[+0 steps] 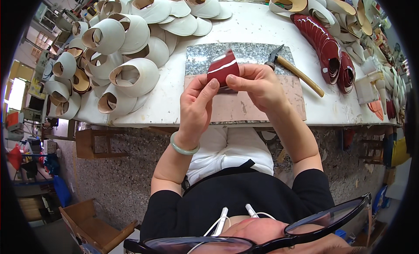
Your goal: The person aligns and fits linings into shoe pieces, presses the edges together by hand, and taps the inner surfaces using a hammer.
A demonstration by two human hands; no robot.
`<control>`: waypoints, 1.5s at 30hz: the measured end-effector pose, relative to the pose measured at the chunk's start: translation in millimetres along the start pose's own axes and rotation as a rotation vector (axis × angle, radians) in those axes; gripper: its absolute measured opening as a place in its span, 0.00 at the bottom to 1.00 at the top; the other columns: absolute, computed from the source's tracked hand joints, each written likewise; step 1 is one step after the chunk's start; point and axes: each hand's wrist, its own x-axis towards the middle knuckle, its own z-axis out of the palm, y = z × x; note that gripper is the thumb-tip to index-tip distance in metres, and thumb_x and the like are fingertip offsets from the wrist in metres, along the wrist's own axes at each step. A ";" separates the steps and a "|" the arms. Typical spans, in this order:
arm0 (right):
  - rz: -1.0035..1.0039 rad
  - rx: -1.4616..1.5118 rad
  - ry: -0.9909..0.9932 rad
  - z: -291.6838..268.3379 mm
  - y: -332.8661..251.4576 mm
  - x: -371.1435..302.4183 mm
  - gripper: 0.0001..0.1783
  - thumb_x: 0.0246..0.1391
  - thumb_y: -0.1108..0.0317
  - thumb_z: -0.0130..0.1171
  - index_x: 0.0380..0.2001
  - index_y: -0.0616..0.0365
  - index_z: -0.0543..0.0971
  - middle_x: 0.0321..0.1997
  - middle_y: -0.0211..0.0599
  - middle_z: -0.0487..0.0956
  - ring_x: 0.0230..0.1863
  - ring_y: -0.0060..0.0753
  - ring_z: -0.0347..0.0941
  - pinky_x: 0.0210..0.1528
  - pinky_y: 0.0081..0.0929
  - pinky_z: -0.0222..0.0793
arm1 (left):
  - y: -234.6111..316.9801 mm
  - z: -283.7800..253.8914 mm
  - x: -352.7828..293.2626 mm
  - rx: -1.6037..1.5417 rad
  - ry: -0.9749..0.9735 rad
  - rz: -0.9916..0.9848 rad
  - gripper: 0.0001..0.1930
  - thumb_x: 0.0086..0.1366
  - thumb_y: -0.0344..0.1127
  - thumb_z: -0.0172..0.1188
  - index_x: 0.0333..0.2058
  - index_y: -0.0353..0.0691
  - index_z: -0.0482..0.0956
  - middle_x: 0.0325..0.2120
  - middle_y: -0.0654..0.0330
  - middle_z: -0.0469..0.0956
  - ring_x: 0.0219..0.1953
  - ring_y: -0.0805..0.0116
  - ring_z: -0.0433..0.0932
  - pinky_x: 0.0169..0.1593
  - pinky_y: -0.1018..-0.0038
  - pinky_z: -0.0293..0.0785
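A glossy dark red shoe-upper piece (226, 69) is held up in front of me, its surface crossed by a bright streak of reflected light. My left hand (197, 101) pinches its lower left edge between thumb and fingers. The lower right edge sits in the grip of my right hand (262, 89), thumb on top. Beneath both hands lie a speckled grey stone slab (198, 57) and a pinkish board (279, 104). A hammer (301, 76) with a wooden handle rests across their right side, its dark head on the slab.
Many white shoe uppers (135, 77) crowd the left of the white table (253, 24). At the right, nested dark red uppers (316, 44) lie in a long row, near more pale uppers (325, 13) and a clear plastic container (369, 88). A wooden chair (94, 223) stands lower left.
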 end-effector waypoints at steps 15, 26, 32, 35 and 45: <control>-0.206 -0.891 -0.007 -25.0 57.7 16.8 0.10 0.51 0.66 0.63 0.35 0.60 0.81 0.34 0.43 0.80 0.39 0.44 0.77 0.42 0.36 0.71 | -22.0 -46.3 38.2 0.743 -0.104 -0.137 0.21 0.64 0.32 0.61 0.53 0.29 0.72 0.48 0.53 0.75 0.48 0.68 0.76 0.49 0.75 0.76; -0.298 -1.278 -0.367 -35.8 75.6 -16.6 0.30 0.59 0.55 0.53 0.61 0.56 0.65 0.53 0.47 0.74 0.55 0.47 0.71 0.56 0.38 0.65 | -36.2 -79.5 14.6 1.345 -0.215 0.160 0.21 0.61 0.22 0.55 0.54 0.35 0.73 0.54 0.47 0.73 0.58 0.56 0.72 0.58 0.69 0.69; -0.373 -1.462 -0.572 -42.0 86.5 -35.1 0.44 0.62 0.37 0.32 0.66 0.66 0.52 0.70 0.53 0.55 0.72 0.45 0.47 0.72 0.43 0.45 | -35.7 -71.4 18.2 1.444 -0.203 0.224 0.20 0.60 0.24 0.57 0.52 0.34 0.74 0.50 0.45 0.75 0.54 0.53 0.75 0.55 0.67 0.71; -0.144 -0.982 -0.442 -44.5 75.8 -35.3 0.33 0.60 0.49 0.50 0.61 0.60 0.65 0.61 0.48 0.69 0.66 0.44 0.59 0.68 0.42 0.52 | -33.7 -62.5 24.3 1.566 -0.213 0.404 0.15 0.62 0.26 0.58 0.48 0.32 0.77 0.44 0.46 0.78 0.46 0.53 0.79 0.49 0.66 0.74; -0.353 -1.157 -0.501 -49.5 4.9 4.2 0.08 0.47 0.62 0.65 0.30 0.51 0.81 0.32 0.22 0.77 0.46 0.26 0.68 0.54 0.39 0.51 | 3.1 -34.0 39.1 1.332 -0.244 0.251 0.14 0.65 0.42 0.58 0.39 0.36 0.78 0.40 0.56 0.79 0.53 0.55 0.69 0.58 0.62 0.62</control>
